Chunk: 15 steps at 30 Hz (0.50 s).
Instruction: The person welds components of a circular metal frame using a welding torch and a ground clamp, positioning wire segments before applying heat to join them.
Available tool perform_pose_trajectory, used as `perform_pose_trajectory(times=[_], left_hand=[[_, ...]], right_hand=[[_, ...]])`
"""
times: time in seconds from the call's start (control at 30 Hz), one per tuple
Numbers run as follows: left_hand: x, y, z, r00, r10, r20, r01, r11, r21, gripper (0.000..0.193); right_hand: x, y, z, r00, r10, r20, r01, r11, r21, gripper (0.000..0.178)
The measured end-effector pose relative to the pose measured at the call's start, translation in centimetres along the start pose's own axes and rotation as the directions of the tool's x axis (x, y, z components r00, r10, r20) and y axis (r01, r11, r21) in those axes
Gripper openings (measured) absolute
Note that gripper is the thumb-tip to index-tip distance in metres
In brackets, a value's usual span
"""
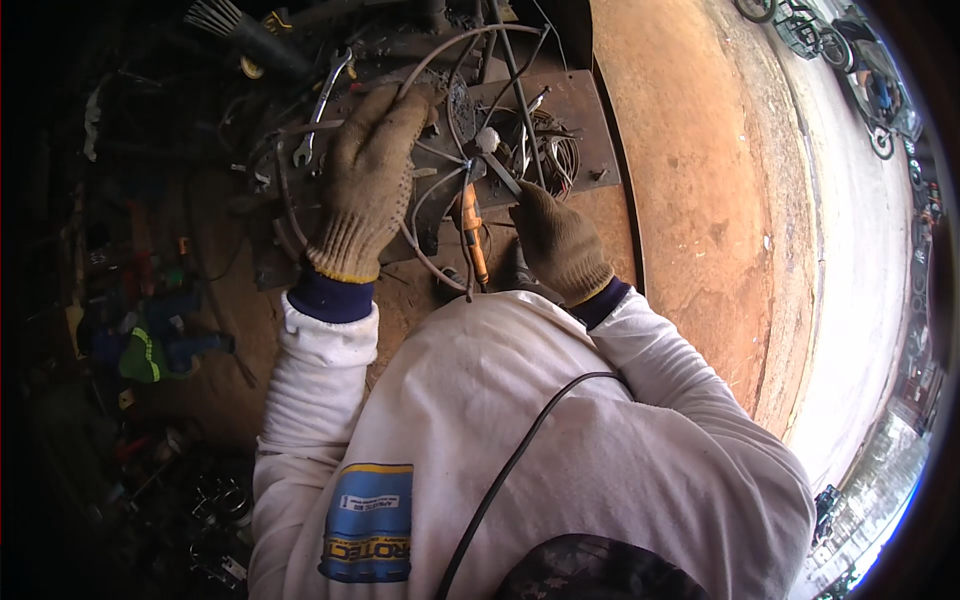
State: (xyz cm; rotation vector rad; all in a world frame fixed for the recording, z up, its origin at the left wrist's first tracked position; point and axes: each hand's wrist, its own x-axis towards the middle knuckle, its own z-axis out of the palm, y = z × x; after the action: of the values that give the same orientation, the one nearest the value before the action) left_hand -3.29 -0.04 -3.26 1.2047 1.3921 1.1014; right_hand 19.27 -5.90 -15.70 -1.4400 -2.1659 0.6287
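My left hand [368,180], in a tan knit glove with dark dots, is closed on the upper left of a round metal hoop frame [428,262]. Thin bent rods inside the frame meet near its middle. My right hand [562,243], in a matching glove, is closed around a narrow flat grey metal tool [503,174]. It points up and left toward the rods' meeting point; its exact kind is unclear. Below that point an orange-bodied hand tool [473,236] lies partly behind the frame. The left fingertips are partly hidden.
A dark metal worktable [595,130] carries a combination wrench [322,108], a coil of wire [555,160] and scraps. A black cable [510,465] runs over my white shirt. Brown floor [700,200] stretches right toward parked bicycles [800,30]. Dim clutter fills the left.
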Motion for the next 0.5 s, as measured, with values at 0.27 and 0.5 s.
perform_pose_trajectory(times=[0.27,0.5], left_hand=[[0.3,-0.3,0.5,0.999,0.032,-0.011,-0.033,0.997,-0.073,0.041],[0.3,0.7,0.7,0.997,-0.075,0.003,0.075,0.996,-0.055,0.053]], right_hand=[[0.5,-0.4,-0.5,0.997,0.055,0.049,-0.056,0.998,0.023,0.033],[1.3,-1.2,-1.7,0.994,0.088,0.069,-0.092,0.995,0.046,0.024]])
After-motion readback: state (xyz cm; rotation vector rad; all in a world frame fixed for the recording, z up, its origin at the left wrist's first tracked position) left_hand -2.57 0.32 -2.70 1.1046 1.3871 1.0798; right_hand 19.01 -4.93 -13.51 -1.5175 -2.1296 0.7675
